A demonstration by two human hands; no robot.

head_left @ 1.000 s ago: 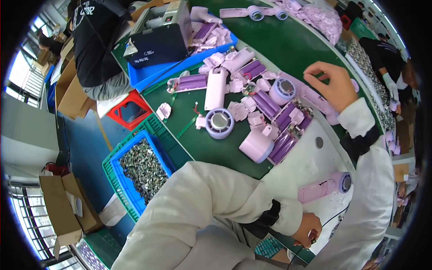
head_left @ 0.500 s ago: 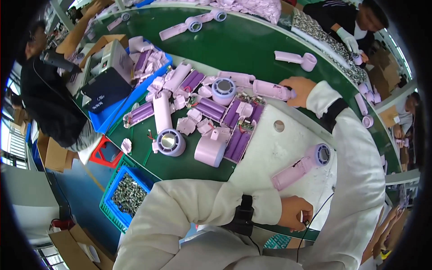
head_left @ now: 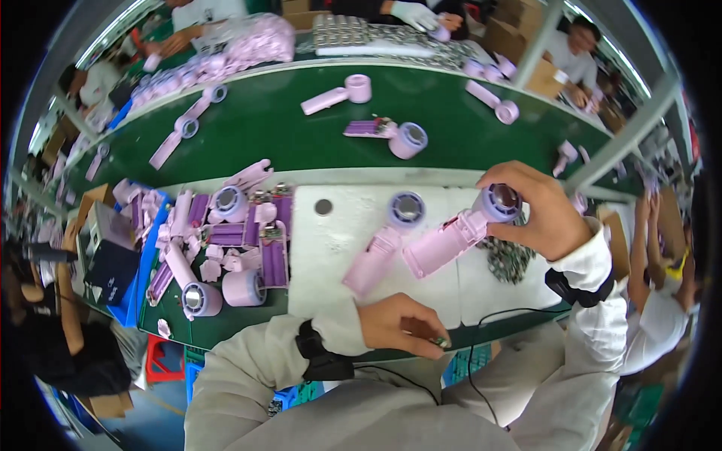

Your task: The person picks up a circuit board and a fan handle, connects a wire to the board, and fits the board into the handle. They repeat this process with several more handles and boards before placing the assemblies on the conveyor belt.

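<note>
My right hand (head_left: 538, 214) grips a pink handheld fan housing (head_left: 444, 242) by its lilac round head, above the right part of the white mat (head_left: 320, 259). Its handle slants down to the left. Another pink fan (head_left: 372, 259) lies on the mat just left of it, head away from me. Close to the mat's near edge, my left hand (head_left: 402, 323) has its fingers curled, pinching a small greenish metallic part (head_left: 441, 342) too small to name. A pile of small metallic parts (head_left: 508, 259) rests on the mat beneath my right hand.
Left of the mat, pink fans, purple-lined handles and shell pieces (head_left: 244, 233) crowd the green table beside a blue tray (head_left: 150, 240). Beyond runs a green belt (head_left: 263, 113) carrying several fans. A black cable (head_left: 481, 323) crosses the near edge. Co-workers sit around.
The view has turned to the right. My right hand, earlier stretched to a pink handle at the far edge, now holds a fan over the mat. My left hand stays near the mat's front edge.
</note>
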